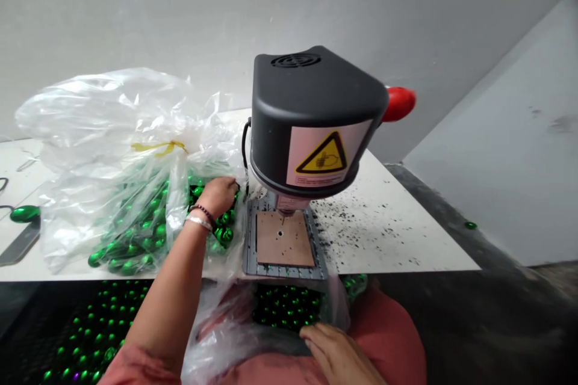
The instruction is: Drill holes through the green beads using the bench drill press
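Observation:
My left hand [220,195] reaches into the open side of a clear plastic bag [103,114] that holds many shiny green pieces [158,231]. Its fingers are curled at the pieces, and what they grip, if anything, is hidden. Low in the view, my right hand [336,352] rests near my lap by a plastic bag of green pieces [289,307], its fingers stretched out and nothing seen in them. Between and beyond the hands stands a dark machine [316,90] with a warning label. Under its head lies a brown board [291,249] with a small hole.
A red knob [400,103] sticks out at the machine's right. Dark chips are scattered over the white table [383,240]. A grey flat object [20,243] and a green piece [24,213] lie at the far left. Another green piece [470,225] is on the floor.

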Tool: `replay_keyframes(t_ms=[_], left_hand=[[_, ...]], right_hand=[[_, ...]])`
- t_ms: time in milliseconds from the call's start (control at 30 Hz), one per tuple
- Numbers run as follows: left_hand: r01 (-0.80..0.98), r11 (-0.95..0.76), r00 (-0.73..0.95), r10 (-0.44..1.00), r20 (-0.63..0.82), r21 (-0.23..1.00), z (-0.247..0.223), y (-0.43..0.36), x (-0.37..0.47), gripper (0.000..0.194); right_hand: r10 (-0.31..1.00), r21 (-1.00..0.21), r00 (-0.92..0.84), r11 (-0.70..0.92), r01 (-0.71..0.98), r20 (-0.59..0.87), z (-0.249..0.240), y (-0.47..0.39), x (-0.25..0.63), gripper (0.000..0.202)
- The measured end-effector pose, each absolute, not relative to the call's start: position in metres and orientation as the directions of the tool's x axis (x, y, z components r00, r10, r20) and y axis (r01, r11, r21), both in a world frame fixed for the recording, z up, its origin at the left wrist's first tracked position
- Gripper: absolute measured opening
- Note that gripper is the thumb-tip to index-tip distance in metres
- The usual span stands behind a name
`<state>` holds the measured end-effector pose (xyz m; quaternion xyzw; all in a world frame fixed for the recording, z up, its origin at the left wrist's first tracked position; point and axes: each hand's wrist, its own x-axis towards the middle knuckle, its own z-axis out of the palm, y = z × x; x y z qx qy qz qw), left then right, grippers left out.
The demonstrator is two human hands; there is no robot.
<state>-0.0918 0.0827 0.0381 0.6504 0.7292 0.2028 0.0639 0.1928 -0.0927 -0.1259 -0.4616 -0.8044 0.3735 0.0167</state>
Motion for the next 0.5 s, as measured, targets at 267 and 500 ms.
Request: replay_keyframes(t_ms=[267, 500], left_hand=[[0.985, 0.133, -0.150, 0.973, 0.174, 0.105, -0.003, -0.004, -0.075, 0.045], [0.900, 0.080, -0.270, 0.873, 0.405, 0.428, -0.034, -0.010, -0.064, 0.044]], right_hand=[[0.710, -0.619, -0.606, 0.305, 0.724, -0.359, -0.122, -0.093, 0.188, 0.035], [0.737, -0.619, -0.587, 0.297, 0.727, -0.336, -0.126, -0.094, 0.195, 0.036]])
